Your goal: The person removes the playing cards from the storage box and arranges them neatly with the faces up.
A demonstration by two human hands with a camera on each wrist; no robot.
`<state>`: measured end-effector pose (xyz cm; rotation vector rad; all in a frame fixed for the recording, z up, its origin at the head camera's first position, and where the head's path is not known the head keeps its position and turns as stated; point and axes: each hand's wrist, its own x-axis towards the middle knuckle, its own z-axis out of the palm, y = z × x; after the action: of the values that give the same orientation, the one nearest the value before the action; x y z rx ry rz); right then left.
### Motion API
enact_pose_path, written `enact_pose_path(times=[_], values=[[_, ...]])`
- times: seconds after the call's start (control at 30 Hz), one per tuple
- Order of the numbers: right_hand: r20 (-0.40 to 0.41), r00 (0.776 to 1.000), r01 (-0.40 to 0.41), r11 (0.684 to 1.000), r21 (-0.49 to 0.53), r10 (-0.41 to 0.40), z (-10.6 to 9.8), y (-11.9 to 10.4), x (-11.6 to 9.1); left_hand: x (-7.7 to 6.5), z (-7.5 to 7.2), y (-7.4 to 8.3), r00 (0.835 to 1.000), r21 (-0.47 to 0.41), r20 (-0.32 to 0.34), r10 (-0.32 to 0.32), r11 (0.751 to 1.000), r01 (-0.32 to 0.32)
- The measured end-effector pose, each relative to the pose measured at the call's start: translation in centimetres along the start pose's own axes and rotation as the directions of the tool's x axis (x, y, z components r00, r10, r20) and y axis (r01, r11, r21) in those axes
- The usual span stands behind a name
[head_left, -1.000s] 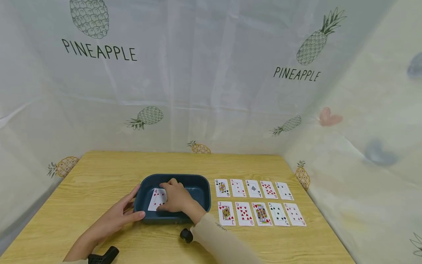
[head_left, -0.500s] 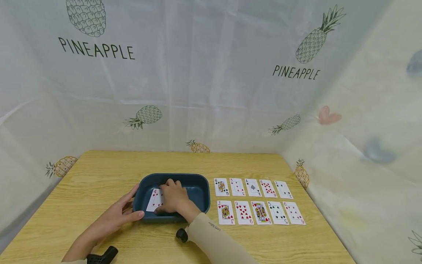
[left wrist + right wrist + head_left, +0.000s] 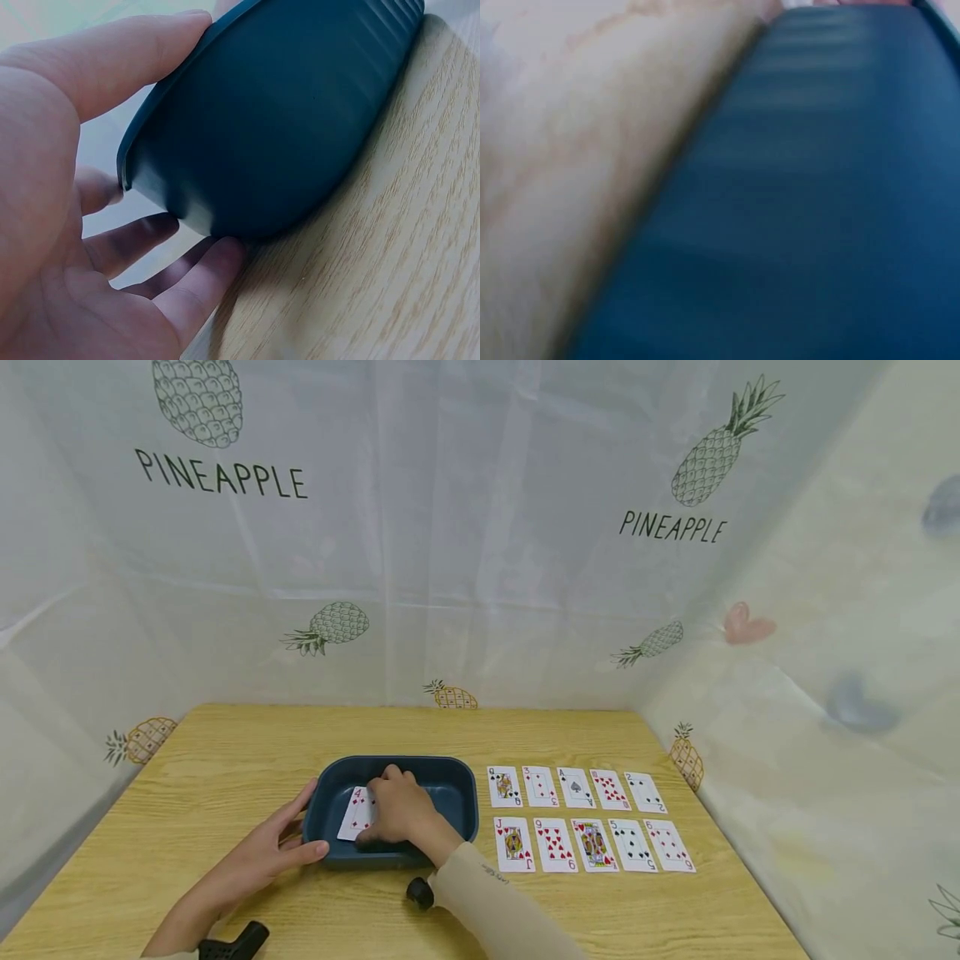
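In the head view a dark blue plastic basin stands on the table. My left hand holds its left end, with the thumb at the rim and the fingertips against the outer wall. My right hand reaches down inside, fingers at the far side and thumb at the near side. It grips a white playing card with red diamonds, apparently a four, partly covered by the hand. Whether more cards lie beneath is hidden. The right wrist view shows mainly the basin's blurred outer wall.
Right of the basin, several face-up playing cards lie in two rows, among them a queen and a jack. The wooden table backs onto a pineapple-print curtain, with more curtain along the right side.
The right hand shifts slightly left and then back right inside the basin, and the card moves a little with it. The left hand stays at the basin's left end.
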<state>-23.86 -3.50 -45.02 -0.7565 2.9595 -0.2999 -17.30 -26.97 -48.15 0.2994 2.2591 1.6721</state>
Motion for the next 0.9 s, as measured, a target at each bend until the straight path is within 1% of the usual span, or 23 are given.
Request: enact_pose_path(times=[0.13,0.23,0.33,0.4,0.53,0.63,0.77,0.9], values=[[-0.017,0.999,0.043,0.998,0.043,-0.043,-1.5,1.3,-0.7,-0.1,0.0,0.0,1.0,0.011,-0.008,0.001,1.0,-0.001],[-0.042,0.995,0.096,0.993,0.069,-0.093,-3.5,2.7,-2.0,0.0,0.0,0.0,1.0,0.012,-0.006,-0.002,1.0,0.002],[-0.066,0.988,0.145,0.983,0.115,-0.138,-5.7,4.7,-3.7,0.1,-0.1,-0.1,1.0,0.006,0.008,-0.006,1.0,0.006],[-0.078,0.985,0.164,0.974,0.154,-0.153,-7.1,6.4,-4.8,0.1,-0.2,-0.1,1.0,0.006,0.018,-0.008,1.0,0.008],[-0.091,0.983,0.173,0.962,0.213,-0.156,-9.4,10.5,-7.2,-0.2,-0.4,0.0,0.999,0.012,0.03,-0.017,1.0,0.017],[-0.112,0.982,0.174,0.962,0.209,-0.153,-10.6,14.1,-9.0,-0.2,-0.4,0.0,0.999,0.015,0.027,-0.019,1.0,0.018],[-0.14,0.979,0.173,0.972,0.156,-0.152,-11.2,19.5,-11.7,-0.1,-0.4,-0.1,0.999,0.008,0.03,-0.015,1.0,0.015],[-0.116,0.984,0.146,0.983,0.111,-0.133,-11.2,24.8,-15.0,0.0,-0.4,-0.2,0.999,-0.003,0.041,-0.011,1.0,0.011]])
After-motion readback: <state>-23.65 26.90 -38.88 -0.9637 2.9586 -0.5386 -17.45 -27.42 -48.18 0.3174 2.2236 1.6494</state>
